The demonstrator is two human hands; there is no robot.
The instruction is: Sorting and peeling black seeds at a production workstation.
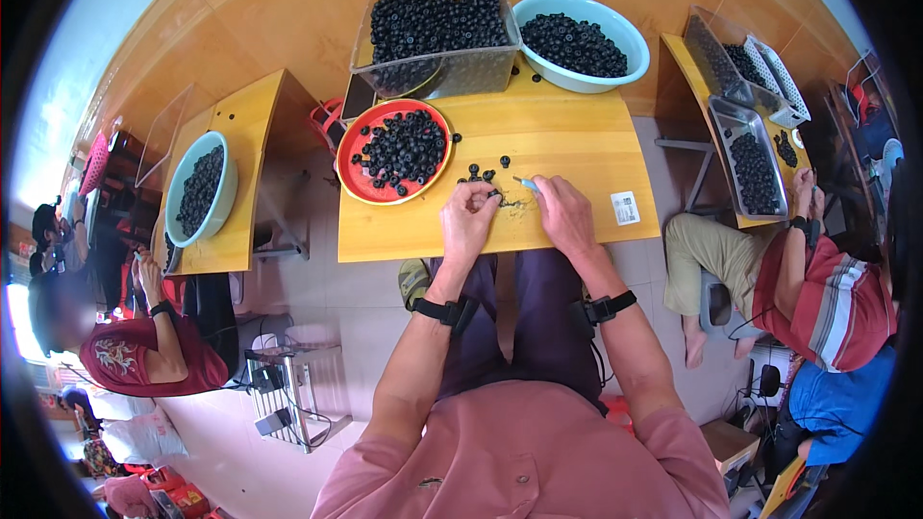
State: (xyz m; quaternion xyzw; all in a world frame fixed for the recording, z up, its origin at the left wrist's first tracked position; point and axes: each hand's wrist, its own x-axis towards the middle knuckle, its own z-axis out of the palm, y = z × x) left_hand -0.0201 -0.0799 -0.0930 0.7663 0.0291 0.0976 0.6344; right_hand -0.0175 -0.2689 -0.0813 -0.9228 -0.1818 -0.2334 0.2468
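Over the near part of the yellow wooden table (586,139), my left hand (467,219) pinches a small round black part (495,194) between thumb and fingertips. My right hand (565,215) is closed round a small tool with a light blue handle (531,185). The tool's thin tip points left, a little apart from the black part. Several loose black parts (505,161) lie just beyond my hands. Dark trimmings (517,204) are scattered on the wood between them. Left of my left hand, a red round tray (358,181) holds a heap of similar black parts.
A clear plastic bin (471,75) and a light blue basin (577,86), both full of black parts, stand at the table's far side. A white label (625,209) lies at right. Seated people work at side tables, left (144,356) and right (817,298).
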